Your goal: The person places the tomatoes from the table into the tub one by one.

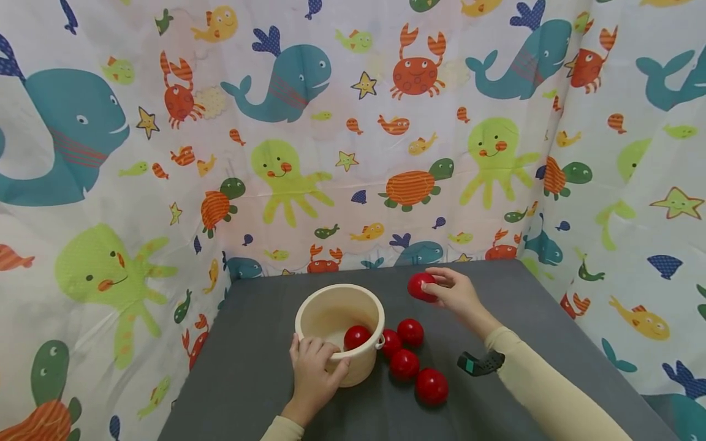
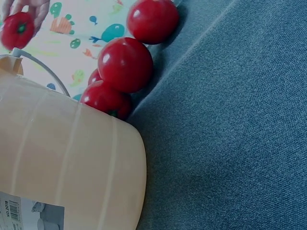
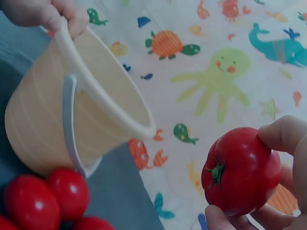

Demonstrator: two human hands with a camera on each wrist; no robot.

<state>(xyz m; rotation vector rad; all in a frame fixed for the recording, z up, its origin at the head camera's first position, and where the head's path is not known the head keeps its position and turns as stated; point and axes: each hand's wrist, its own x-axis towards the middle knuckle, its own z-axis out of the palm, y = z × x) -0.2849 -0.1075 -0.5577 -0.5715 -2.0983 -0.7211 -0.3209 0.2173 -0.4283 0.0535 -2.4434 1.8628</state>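
A cream plastic bucket (image 1: 355, 370) stands upright on the grey cloth, one red tomato (image 1: 357, 337) inside it. My left hand (image 1: 314, 370) grips its near rim, fingers over the edge. Up and to the right of the bucket, my right hand (image 1: 458, 294) holds another tomato (image 3: 242, 172) between thumb and fingers, above the cloth; a green stem shows on it in the right wrist view. Several more tomatoes (image 1: 432, 387) lie in a cluster against the bucket's right side, between the two hands.
Grey cloth (image 1: 248, 343) covers the table. A curtain (image 1: 353, 177) printed with sea animals rises behind and along both sides. The bucket's grey handle (image 3: 70, 124) hangs down its side. A printed label (image 2: 31, 213) is on the bucket's wall.
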